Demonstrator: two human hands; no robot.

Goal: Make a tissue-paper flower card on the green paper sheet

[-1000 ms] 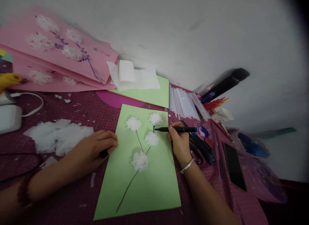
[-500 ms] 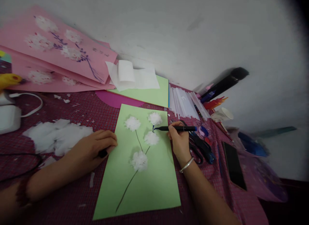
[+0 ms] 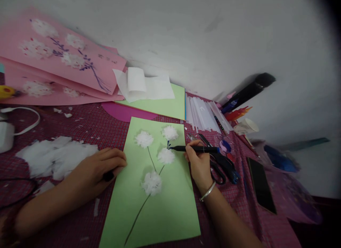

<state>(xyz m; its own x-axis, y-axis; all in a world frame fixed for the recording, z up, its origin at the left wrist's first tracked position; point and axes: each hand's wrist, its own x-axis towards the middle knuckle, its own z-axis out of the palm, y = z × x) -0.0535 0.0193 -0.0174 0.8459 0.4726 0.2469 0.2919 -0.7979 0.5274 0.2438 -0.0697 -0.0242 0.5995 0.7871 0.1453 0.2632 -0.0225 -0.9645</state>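
Observation:
My right hand (image 3: 198,162) pinches a dark marker (image 3: 194,149) with a blue end. Its tip meets the green paper (image 3: 170,216) between the two right-hand white paper flowers, where small dark blue marks (image 3: 168,144) show on the stem. Several fluffy flowers, among them a lower one (image 3: 151,183), sit on the sheet, joined by thin dark stem lines. At the sheet's left edge rests my left hand (image 3: 105,166), fingers curled round a small black marker cap (image 3: 108,176); part of the cap is hidden.
White tissue pieces (image 3: 57,157) lie at left. Behind are pink sheets with flowers (image 3: 80,75) and a tissue roll (image 3: 136,80). Scissors (image 3: 220,171), white strips (image 3: 201,113), a paper cup (image 3: 246,125) and a phone (image 3: 261,186) are at right.
The marker tip has moved slightly down along the upper right stem, and more small blue marks show there. The left hand still rests at the sheet's edge; the view has shifted slightly.

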